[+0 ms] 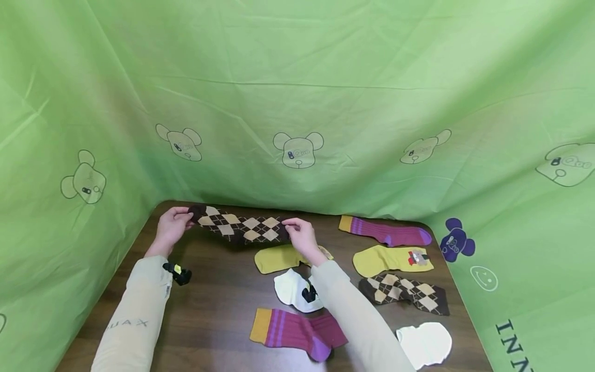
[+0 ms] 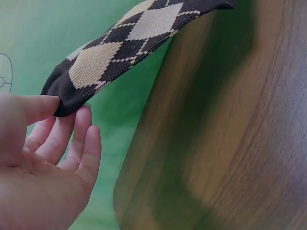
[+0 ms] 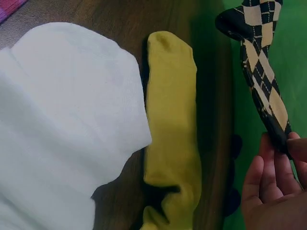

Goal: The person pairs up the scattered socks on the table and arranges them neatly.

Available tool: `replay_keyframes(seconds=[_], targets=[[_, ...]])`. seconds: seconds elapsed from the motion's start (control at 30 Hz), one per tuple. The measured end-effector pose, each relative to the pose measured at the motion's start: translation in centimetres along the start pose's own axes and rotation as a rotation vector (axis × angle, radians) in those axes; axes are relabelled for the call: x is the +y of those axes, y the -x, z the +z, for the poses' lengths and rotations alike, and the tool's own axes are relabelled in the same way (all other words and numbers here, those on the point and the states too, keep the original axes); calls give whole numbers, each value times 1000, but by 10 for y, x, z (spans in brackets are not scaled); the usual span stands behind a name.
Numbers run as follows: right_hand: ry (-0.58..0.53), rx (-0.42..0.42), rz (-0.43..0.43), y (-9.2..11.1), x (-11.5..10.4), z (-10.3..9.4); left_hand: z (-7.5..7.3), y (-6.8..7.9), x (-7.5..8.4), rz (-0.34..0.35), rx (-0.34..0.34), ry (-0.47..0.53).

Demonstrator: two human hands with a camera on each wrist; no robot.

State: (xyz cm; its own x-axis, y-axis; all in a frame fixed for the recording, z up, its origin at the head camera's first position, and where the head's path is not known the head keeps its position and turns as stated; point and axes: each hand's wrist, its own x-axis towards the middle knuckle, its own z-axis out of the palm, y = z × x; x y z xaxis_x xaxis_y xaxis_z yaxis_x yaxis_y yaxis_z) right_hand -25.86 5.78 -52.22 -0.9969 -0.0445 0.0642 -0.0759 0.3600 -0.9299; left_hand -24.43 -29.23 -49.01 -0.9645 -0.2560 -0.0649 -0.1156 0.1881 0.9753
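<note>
A dark brown argyle sock (image 1: 251,227) with beige diamonds is stretched sideways between my two hands above the table's far edge. My left hand (image 1: 173,226) pinches its dark toe between thumb and fingers, which the left wrist view shows up close. At the other end, my right hand (image 1: 301,236) pinches the dark cuff; in the right wrist view the thumb lies over the fabric (image 3: 278,136). Just below my right hand lies a yellow sock (image 1: 276,258), partly covered by the hand and wrist. Nearer to me is a white sock (image 1: 293,289), overlapped by my right sleeve.
A maroon sock pair (image 1: 293,330) with mustard cuff lies at the front. Down the right side are a maroon sock (image 1: 386,232), a yellow sock (image 1: 386,260), a second argyle sock (image 1: 404,293) and a white sock (image 1: 425,345). Green cloth (image 1: 297,93) walls the brown table (image 1: 209,310).
</note>
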Motion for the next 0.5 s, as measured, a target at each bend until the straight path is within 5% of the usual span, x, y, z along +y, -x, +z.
replay_keyframes(seconds=[0.5], targets=[[0, -89, 12, -12, -23, 22, -24, -13, 16, -28, 138, -77]])
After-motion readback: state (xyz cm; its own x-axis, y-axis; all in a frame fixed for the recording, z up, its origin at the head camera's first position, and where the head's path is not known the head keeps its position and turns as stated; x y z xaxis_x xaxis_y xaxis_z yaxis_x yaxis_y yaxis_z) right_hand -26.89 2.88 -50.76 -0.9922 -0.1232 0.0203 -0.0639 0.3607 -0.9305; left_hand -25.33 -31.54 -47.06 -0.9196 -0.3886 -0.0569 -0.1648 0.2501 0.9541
